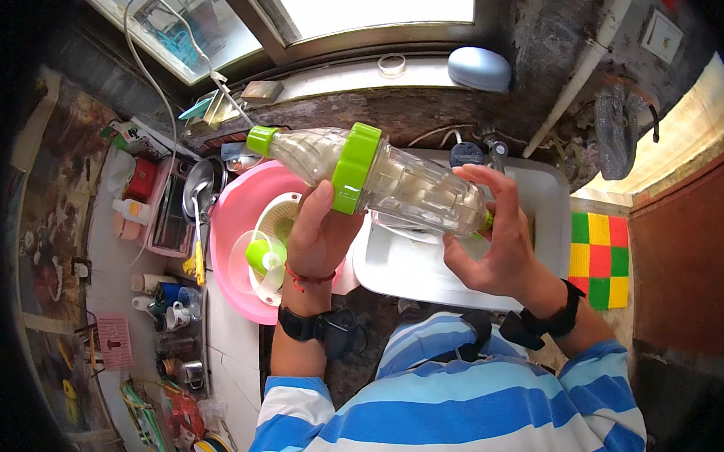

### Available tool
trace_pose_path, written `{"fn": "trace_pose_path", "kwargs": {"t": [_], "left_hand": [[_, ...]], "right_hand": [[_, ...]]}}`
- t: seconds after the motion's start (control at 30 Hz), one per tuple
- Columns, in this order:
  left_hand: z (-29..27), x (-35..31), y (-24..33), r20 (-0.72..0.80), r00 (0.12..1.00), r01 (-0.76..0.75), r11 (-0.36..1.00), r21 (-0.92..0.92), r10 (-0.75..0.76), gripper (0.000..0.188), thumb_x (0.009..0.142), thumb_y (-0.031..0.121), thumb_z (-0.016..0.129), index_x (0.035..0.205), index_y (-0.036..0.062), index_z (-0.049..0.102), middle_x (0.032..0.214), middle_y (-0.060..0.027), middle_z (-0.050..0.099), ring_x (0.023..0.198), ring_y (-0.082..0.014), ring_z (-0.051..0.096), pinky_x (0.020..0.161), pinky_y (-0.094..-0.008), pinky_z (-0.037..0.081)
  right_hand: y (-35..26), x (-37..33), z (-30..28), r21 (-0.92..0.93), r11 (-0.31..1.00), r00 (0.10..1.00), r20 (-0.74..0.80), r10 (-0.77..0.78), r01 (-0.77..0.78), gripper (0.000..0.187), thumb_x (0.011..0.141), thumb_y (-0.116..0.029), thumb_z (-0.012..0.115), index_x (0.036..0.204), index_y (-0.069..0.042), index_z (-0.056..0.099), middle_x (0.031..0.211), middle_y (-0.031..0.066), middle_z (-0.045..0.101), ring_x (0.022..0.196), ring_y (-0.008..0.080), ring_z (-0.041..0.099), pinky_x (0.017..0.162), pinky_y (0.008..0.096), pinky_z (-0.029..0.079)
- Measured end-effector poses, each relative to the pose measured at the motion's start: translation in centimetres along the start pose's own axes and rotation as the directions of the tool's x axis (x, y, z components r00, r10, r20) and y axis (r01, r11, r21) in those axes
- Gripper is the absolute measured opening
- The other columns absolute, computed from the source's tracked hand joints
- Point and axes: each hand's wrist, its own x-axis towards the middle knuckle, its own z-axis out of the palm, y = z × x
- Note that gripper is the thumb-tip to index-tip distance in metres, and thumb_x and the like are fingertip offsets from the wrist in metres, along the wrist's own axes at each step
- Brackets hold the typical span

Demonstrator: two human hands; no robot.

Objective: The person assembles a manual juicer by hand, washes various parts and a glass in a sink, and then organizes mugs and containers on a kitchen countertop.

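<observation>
Gripping the clear plastic bottle with lime-green collar (416,188) near its middle, my left hand (323,228) holds it crosswise, right half over the white rectangular basin (424,295); its long axis slants toward my right hand (502,244), which brackets that end, pinching or not I can't tell.

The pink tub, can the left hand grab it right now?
Probably not without letting go: the left hand is busy holding the clear bottle by its green ring. But the pink tub looks close by, and nothing seems to block its near rim.
</observation>
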Motion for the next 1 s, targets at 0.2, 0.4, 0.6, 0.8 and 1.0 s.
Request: {"fn": "trace_pose_path", "kwargs": {"t": [0.2,0.4,0.6,0.8,1.0], "left_hand": [[-0.8,0.0,-0.1,-0.041,0.999,-0.015,0.992,0.125,0.02,0.057,0.092,0.041,0.039,0.134,0.0024,0.033,0.131,-0.0132,0.043,0.121,-0.0252,0.041,0.102,-0.0402,0.029],[0.4,0.3,-0.7,-0.223,0.975,-0.003,0.997,0.082,0.021,0.055,0.092,0.041,0.04,0.131,0.0023,0.036,0.129,-0.0139,0.045,0.118,-0.0258,0.045,0.101,-0.0387,0.033],[1.1,0.2,0.0,-0.154,0.986,-0.096,0.973,-0.209,0.064,0.057,0.091,0.038,0.045,0.133,0.0007,0.033,0.132,-0.0161,0.041,0.12,-0.0271,0.042,0.102,-0.0414,0.03],[-0.1,0.5,0.2,-0.083,0.995,-0.034,0.958,0.284,0.06,0.059,0.091,0.037,0.043,0.134,-0.0007,0.03,0.133,-0.0161,0.04,0.123,-0.0276,0.038,0.104,-0.0414,0.026],[1.9,1.3,0.1,-0.227,0.973,-0.052,0.997,-0.056,0.038,0.063,0.091,0.035,0.044,0.137,-0.0006,0.021,0.135,-0.0162,0.037,0.125,-0.0269,0.036,0.105,-0.0412,0.025]], "right_hand": [[-0.1,0.2,0.1,-0.18,0.968,0.985,0.015,-0.175,0.175,0.061,0.066,-0.007,0.07,0.118,-0.003,0.039,0.109,0.0185,0.049,0.095,0.0333,0.056,0.076,0.0359,0.049],[0.5,-0.2,0.6,-0.19,0.968,0.986,-0.009,-0.166,0.161,0.063,0.062,-0.004,0.072,0.116,-0.006,0.041,0.111,0.0176,0.049,0.098,0.0312,0.055,0.073,0.0354,0.049],[0.4,0.0,0.4,-0.135,0.98,0.988,-0.028,-0.153,0.148,0.063,0.062,-0.004,0.072,0.116,-0.004,0.04,0.11,0.0185,0.049,0.099,0.0322,0.054,0.077,0.036,0.049],[0.2,0.1,0.3,-0.19,0.959,0.976,-0.026,-0.217,0.209,0.064,0.062,-0.005,0.072,0.116,-0.003,0.039,0.109,0.0189,0.049,0.099,0.0327,0.054,0.08,0.0366,0.048],[1.0,-0.3,0.6,-0.148,0.981,0.99,-0.042,-0.133,0.126,0.064,0.062,-0.007,0.072,0.117,-0.003,0.039,0.109,0.0186,0.049,0.098,0.0327,0.054,0.079,0.0371,0.048]]}}
